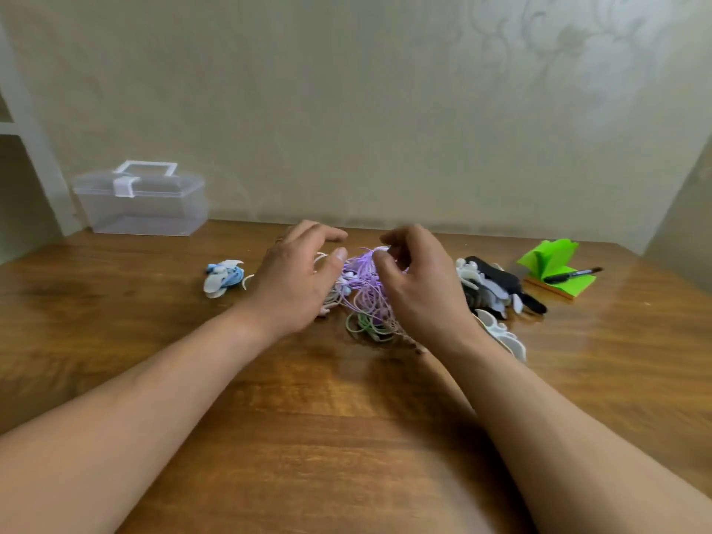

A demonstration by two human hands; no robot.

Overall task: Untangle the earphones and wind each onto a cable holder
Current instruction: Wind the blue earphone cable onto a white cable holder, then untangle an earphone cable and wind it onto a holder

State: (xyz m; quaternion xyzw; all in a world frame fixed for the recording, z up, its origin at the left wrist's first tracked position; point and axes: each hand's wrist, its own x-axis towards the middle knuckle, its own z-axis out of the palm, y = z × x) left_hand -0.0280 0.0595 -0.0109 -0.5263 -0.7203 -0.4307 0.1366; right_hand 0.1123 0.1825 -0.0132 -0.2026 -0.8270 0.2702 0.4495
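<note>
Head view: both bare forearms reach over a wooden table (346,418) to a heap of cables near the far edge.
Task thing: the tangle (366,302) of purple, white and green earphone cables lies on the table between the two hands, with purple on top.
Right hand: the right hand (416,287) has its fingers curled in, and thumb and forefinger pinch a raised bunch of the purple cable (366,264) at its top.
Left hand: the left hand (296,279) has loosely curved fingers over the white cables and its thumb against the purple strands. Whether it actually holds anything I cannot tell; the picture is blurred there.
Done so far: one blue earphone (231,275) lies wound on a white holder (214,285), well left of the heap.
Left to do: judging by the heap, most of the job remains. The purple, white and green sets are not yet separated, and none of them is wound.
Supplies: spare holders (489,283), white and black, are piled just right of the right hand.
Also there: a clear box (142,202) stands at the back left; green sticky notes (554,264) with a marker (572,274) on them lie far right.
</note>
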